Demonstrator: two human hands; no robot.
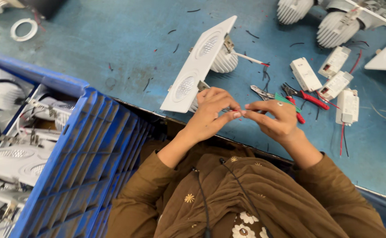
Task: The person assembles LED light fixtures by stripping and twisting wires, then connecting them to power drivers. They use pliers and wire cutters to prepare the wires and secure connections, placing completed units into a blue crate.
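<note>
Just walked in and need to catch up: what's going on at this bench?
A person in brown sleeves has both hands together at the edge of a blue table. The left hand and right hand meet fingertip to fingertip, pinching something too small to make out. Just beyond them lies a white twin-lamp light fitting, tilted, with red-handled pliers and small white driver boxes to the right. A blue crate on the left holds more fittings.

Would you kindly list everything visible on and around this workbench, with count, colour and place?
Workbench: one, blue, underneath everything.
Twin lamp fitting: one, white, centre, tilted.
Driver boxes: four, white, right.
Pliers: red-handled, beside the right hand.
Finned lamp bodies: two, white, top right.
Ring: one, white, top left.
Crate: one, blue, left, holding white fittings.
Left hand: fingertips pinched against the right's.
Right hand: pinching likewise.
</note>
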